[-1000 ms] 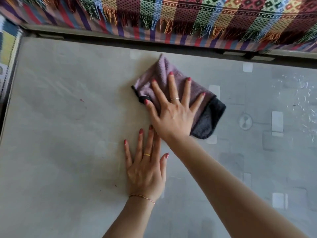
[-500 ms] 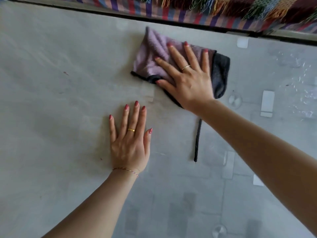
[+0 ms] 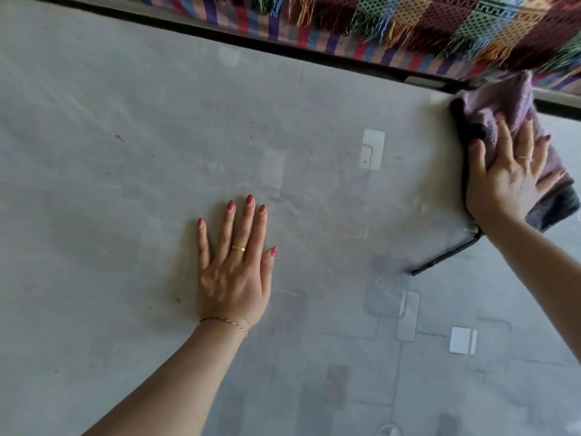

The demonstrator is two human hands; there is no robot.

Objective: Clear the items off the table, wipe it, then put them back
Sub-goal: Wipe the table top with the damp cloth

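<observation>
A purple cloth (image 3: 503, 100) with a dark grey edge lies on the grey glass table top (image 3: 125, 190), at its far right edge. My right hand (image 3: 503, 180) presses flat on the cloth with fingers spread, covering its middle. A thin dark strap (image 3: 446, 256) trails from the cloth toward me across the glass. My left hand (image 3: 234, 272) rests palm down on the bare table near the middle, fingers apart, holding nothing. No other items are on the table in this view.
A colourful woven, fringed fabric (image 3: 440, 23) runs along the table's far edge, beyond a dark frame (image 3: 283, 47). Small reddish specks (image 3: 119, 138) mark the table's left part. Pale square shapes (image 3: 372, 149) show through the glass.
My right hand has slid the cloth to the right along the far edge. My left hand has stayed flat in place. The view has shifted so the cloth sits at the right border.
</observation>
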